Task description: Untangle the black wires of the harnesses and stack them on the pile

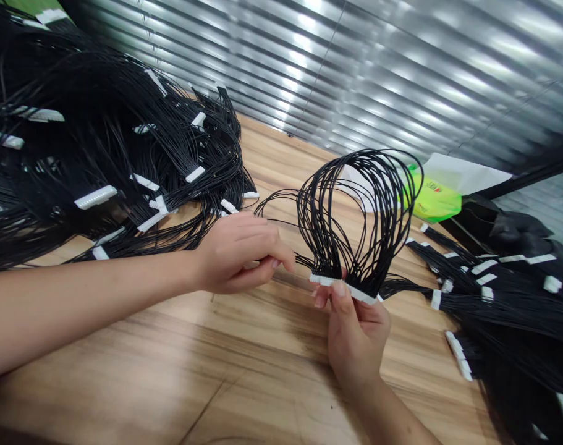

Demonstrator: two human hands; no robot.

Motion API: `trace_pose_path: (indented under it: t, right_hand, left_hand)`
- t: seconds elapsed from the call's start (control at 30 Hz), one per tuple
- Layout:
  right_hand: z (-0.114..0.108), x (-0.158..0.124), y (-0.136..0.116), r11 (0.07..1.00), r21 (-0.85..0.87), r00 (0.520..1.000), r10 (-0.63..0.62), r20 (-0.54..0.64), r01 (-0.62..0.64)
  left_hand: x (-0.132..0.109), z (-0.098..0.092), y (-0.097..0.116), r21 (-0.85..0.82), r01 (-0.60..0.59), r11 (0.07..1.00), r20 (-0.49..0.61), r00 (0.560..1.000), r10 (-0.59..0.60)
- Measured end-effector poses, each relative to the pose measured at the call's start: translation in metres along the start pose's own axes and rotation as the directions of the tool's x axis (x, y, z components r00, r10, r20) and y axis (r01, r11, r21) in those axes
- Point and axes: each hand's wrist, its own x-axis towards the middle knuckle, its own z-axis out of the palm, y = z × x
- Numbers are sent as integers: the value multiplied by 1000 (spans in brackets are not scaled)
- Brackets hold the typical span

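Note:
My right hand (358,346) grips a wire harness by its white connectors (362,295), thumb in front and fingers behind. From the connectors the harness's thin black wires (330,228) rise and bend over in a wide loop above the table. Just left of them is my left hand (244,253), its fingers curled in and the index fingertip beside a few black wire ends. Whether a wire lies between those fingertips is too small to tell.
A large heap of black wire harnesses (100,123) with white connectors covers the left of the wooden table (244,346). More bundled harnesses (503,309) lie at the right. Behind are a green-yellow packet (436,201), white paper (466,173) and metallic blinds (355,68).

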Motion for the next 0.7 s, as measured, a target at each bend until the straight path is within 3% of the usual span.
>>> trace_pose_path:
  t: [0.33,0.43,0.53,0.6,0.7]
  right_hand:
    - [-4,-1,4,998,50,999,36,21,-37]
    - [-4,0,4,997,52,998,63,17,-64]
    - [-2,2,3,995,62,997,77,0,-77]
    - [-1,3,3,994,70,996,87,-7,-87]
    - [-1,3,2,992,75,995,103,-10,-102]
  left_hand:
    - [-1,-4,1,-16,2,1000,-31,1000,-2]
    - [0,-9,1,-61,-172,983,-13,985,172]
    - [2,-12,7,-45,-409,911,59,910,411]
    - [4,-11,13,-35,-484,874,77,871,485]
    - [5,-9,22,-54,-523,851,68,848,526]
